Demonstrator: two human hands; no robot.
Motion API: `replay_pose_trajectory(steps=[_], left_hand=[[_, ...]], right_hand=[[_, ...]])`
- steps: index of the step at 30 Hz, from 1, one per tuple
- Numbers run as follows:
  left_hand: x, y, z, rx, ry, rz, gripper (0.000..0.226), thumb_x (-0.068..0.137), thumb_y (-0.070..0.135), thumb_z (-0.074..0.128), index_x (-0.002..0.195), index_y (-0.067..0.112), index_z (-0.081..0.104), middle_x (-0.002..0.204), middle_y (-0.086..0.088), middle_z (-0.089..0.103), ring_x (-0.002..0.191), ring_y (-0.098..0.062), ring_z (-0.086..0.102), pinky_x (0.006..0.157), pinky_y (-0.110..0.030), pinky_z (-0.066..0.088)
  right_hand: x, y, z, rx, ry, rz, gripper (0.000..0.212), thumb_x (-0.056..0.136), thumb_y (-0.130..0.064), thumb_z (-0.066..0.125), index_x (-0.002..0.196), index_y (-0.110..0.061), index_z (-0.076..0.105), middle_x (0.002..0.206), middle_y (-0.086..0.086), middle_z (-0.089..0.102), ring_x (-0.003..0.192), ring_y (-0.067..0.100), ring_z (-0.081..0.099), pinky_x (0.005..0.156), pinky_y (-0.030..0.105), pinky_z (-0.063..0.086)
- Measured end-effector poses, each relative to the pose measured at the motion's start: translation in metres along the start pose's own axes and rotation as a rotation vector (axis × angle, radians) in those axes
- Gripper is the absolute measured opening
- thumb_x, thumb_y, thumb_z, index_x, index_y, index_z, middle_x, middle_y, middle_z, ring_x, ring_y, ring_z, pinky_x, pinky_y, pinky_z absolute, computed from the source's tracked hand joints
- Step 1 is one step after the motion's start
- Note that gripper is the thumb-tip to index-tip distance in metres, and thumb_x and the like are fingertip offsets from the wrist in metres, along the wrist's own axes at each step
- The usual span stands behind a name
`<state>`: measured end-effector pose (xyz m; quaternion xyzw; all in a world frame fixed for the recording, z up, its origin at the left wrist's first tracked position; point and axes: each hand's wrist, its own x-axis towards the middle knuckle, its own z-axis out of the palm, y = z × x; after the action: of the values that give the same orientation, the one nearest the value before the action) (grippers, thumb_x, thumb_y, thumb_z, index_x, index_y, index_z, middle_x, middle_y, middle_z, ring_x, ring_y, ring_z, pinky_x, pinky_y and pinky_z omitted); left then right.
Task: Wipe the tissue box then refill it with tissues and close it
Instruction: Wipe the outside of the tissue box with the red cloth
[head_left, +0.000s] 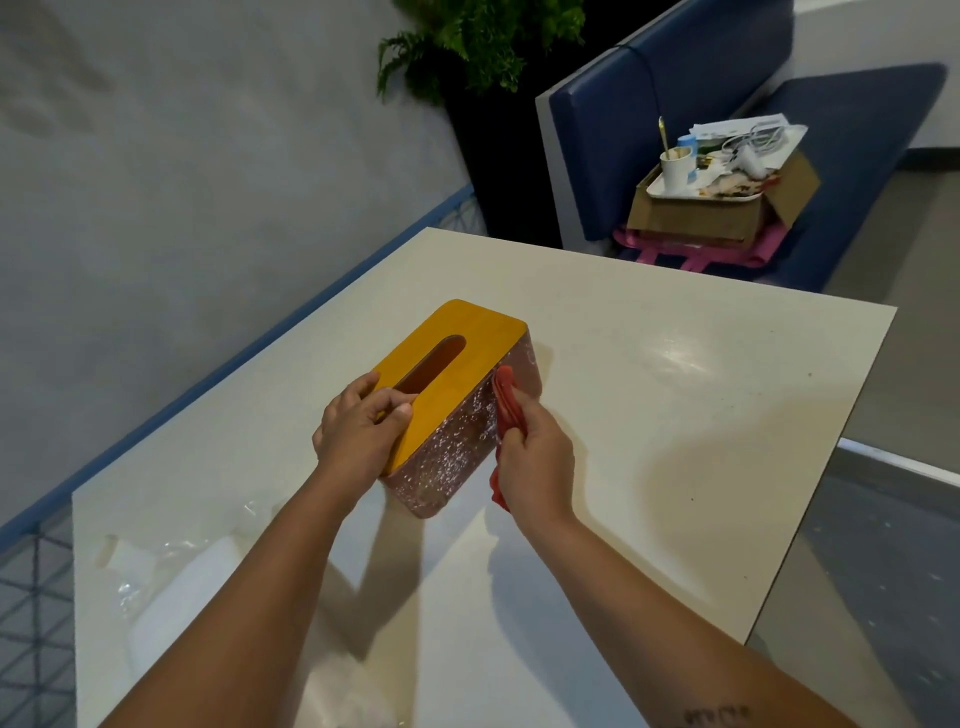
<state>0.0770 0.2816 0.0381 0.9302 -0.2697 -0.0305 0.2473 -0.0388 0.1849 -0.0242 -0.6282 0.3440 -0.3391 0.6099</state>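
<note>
The tissue box (457, 410) sits lid-on near the middle of the bench (675, 415), the left hand (358, 431) curling its fingers over the box's near end to steady it while the right hand (535, 467) grips a red cloth (506, 400) against its long side for wiping

Place: likely a café or canteen dining area (not certain).
Seating: blue padded booth bench (675, 119) beside a pale table (675, 405).
Greenery: potted fern (483, 47) by the wall.
Leftovers: tray (675, 196) with a cup (677, 169), on the bench.
Tabletop: tissue box (488, 332).
</note>
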Motion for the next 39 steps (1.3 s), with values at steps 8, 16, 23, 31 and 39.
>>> replay_pose_trajectory(steps=[8, 16, 23, 31, 39], left_hand=[[0.001, 0.0, 0.001, 0.027, 0.014, -0.006, 0.018, 0.095, 0.036, 0.047, 0.101, 0.034, 0.064, 0.148, 0.008, 0.034, 0.137, -0.022, 0.025, 0.109, -0.049, 0.015], [0.0, 0.001, 0.0, 0.031, 0.01, 0.002, 0.017, 0.095, 0.036, 0.047, 0.099, 0.034, 0.063, 0.148, 0.008, 0.034, 0.137, -0.022, 0.025, 0.11, -0.048, 0.015], [-0.001, 0.001, 0.0, 0.026, 0.004, 0.019, 0.018, 0.094, 0.035, 0.047, 0.1, 0.033, 0.064, 0.148, 0.009, 0.034, 0.137, -0.021, 0.025, 0.11, -0.046, 0.014], [0.0, 0.0, 0.001, 0.019, 0.013, 0.019, 0.017, 0.094, 0.035, 0.047, 0.1, 0.034, 0.064, 0.148, 0.008, 0.034, 0.137, -0.021, 0.024, 0.11, -0.046, 0.014], [-0.001, -0.001, 0.001, 0.003, 0.013, 0.02, 0.015, 0.095, 0.035, 0.047, 0.098, 0.036, 0.062, 0.148, 0.008, 0.033, 0.137, -0.021, 0.024, 0.11, -0.046, 0.013]], right_hand=[[0.01, -0.008, -0.03, 0.198, -0.205, 0.211, 0.04, 0.082, 0.008, 0.042, 0.096, -0.016, 0.07, 0.069, 0.012, 0.065, 0.055, 0.027, 0.059, 0.054, 0.035, 0.049], [0.04, -0.021, -0.057, 0.19, 0.026, 0.297, 0.036, 0.08, 0.003, 0.038, 0.078, -0.023, 0.062, 0.082, 0.012, 0.064, 0.071, 0.027, 0.062, 0.063, 0.035, 0.05], [0.051, -0.025, -0.032, 0.076, -0.007, 0.248, 0.033, 0.08, -0.001, 0.037, 0.092, -0.013, 0.065, 0.089, 0.011, 0.066, 0.084, 0.03, 0.063, 0.075, 0.042, 0.052], [0.03, -0.027, -0.02, -0.023, 0.004, 0.024, 0.039, 0.089, -0.004, 0.037, 0.111, -0.02, 0.065, 0.106, 0.0, 0.064, 0.095, 0.016, 0.06, 0.084, 0.035, 0.051], [0.0, -0.009, 0.0, 0.036, -0.008, -0.02, 0.045, 0.088, -0.004, 0.038, 0.121, -0.022, 0.062, 0.106, 0.003, 0.065, 0.091, 0.022, 0.062, 0.08, 0.042, 0.055]])
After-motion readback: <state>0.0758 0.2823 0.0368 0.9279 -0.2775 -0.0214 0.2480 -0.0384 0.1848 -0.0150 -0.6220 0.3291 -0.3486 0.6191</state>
